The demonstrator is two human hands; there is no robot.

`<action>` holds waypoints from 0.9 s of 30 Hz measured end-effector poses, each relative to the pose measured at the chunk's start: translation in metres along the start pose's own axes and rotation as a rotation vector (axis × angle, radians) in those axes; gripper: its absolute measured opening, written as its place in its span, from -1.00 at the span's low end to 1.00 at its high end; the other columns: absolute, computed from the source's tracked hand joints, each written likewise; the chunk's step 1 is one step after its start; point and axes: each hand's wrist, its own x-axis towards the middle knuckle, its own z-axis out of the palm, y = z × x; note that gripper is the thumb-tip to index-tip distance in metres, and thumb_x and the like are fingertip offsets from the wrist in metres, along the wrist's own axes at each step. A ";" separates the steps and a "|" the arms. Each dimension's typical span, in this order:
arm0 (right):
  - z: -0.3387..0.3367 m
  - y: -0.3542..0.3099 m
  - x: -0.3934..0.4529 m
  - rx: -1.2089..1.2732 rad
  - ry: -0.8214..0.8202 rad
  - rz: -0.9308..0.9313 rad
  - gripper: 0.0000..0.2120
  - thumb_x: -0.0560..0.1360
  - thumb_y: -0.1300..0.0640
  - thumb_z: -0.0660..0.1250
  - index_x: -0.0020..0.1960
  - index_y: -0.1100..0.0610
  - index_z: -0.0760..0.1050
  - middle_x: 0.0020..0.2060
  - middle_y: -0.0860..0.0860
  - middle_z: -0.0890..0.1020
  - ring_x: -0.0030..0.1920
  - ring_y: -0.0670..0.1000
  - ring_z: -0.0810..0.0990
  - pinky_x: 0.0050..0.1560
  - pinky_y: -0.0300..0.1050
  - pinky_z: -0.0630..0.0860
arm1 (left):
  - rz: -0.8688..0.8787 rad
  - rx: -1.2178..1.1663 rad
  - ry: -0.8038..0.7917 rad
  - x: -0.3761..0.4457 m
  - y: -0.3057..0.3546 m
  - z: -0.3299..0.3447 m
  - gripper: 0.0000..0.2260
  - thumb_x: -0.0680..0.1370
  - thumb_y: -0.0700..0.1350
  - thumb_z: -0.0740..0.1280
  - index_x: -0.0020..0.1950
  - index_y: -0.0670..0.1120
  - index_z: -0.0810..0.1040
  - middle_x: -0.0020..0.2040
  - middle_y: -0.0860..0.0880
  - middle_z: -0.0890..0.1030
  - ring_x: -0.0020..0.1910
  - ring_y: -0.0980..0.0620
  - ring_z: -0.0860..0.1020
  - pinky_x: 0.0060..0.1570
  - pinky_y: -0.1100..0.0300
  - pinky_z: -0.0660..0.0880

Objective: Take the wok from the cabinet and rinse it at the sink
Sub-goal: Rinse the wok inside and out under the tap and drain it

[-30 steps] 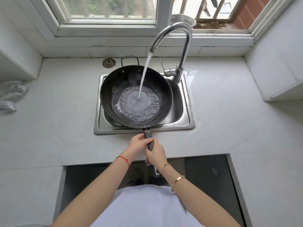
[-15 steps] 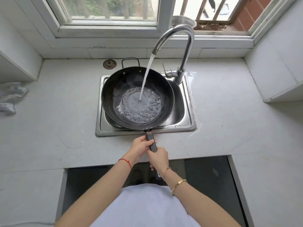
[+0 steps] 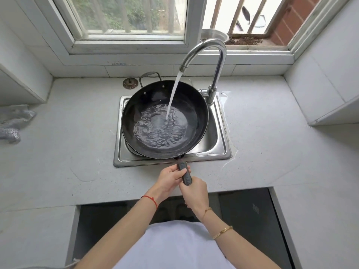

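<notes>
Down in the head view, the black wok [image 3: 165,121] sits in the steel sink [image 3: 219,150], filling most of the basin and overhanging its far rim, where a small metal loop handle [image 3: 150,75] sticks out over the counter. Its long dark handle [image 3: 185,172] reaches back over the sink's near edge toward the person. The left hand [image 3: 171,178] wraps its fingers round the handle nearer the pan, and the right hand [image 3: 195,193] grips the handle's end just behind it, so the two hands touch. A curved chrome faucet [image 3: 215,61] rises from the sink's right rear corner, and a stream of water [image 3: 173,94] pours from its spout into the wok slightly right of centre. A shallow, rippling pool of water [image 3: 161,131] covers the wok's bottom. The pale stone counter [image 3: 68,142] surrounds the sink, with a wet patch beside the faucet base. A round brown drain strainer [image 3: 130,83] lies on the counter just left of the loop handle. At the left edge lies a crumpled silvery cloth [image 3: 13,121]. A red cord [image 3: 150,199] circles the left wrist; two gold bracelets [image 3: 222,232] circle the right forearm. Behind the faucet, a metal bowl [image 3: 213,35] stands on the sill of the barred window [image 3: 128,16].
</notes>
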 end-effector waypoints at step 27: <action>-0.016 -0.004 -0.026 -0.105 0.017 -0.137 -0.79 0.51 0.12 0.27 -0.26 0.18 0.51 -0.43 0.02 0.55 -0.40 0.06 0.54 -0.34 0.15 0.58 | 0.082 -0.048 0.006 -0.039 0.006 0.019 -0.80 0.56 -0.37 0.30 0.16 -0.28 0.59 0.00 -0.12 0.70 -0.03 0.04 0.67 -0.05 0.26 0.59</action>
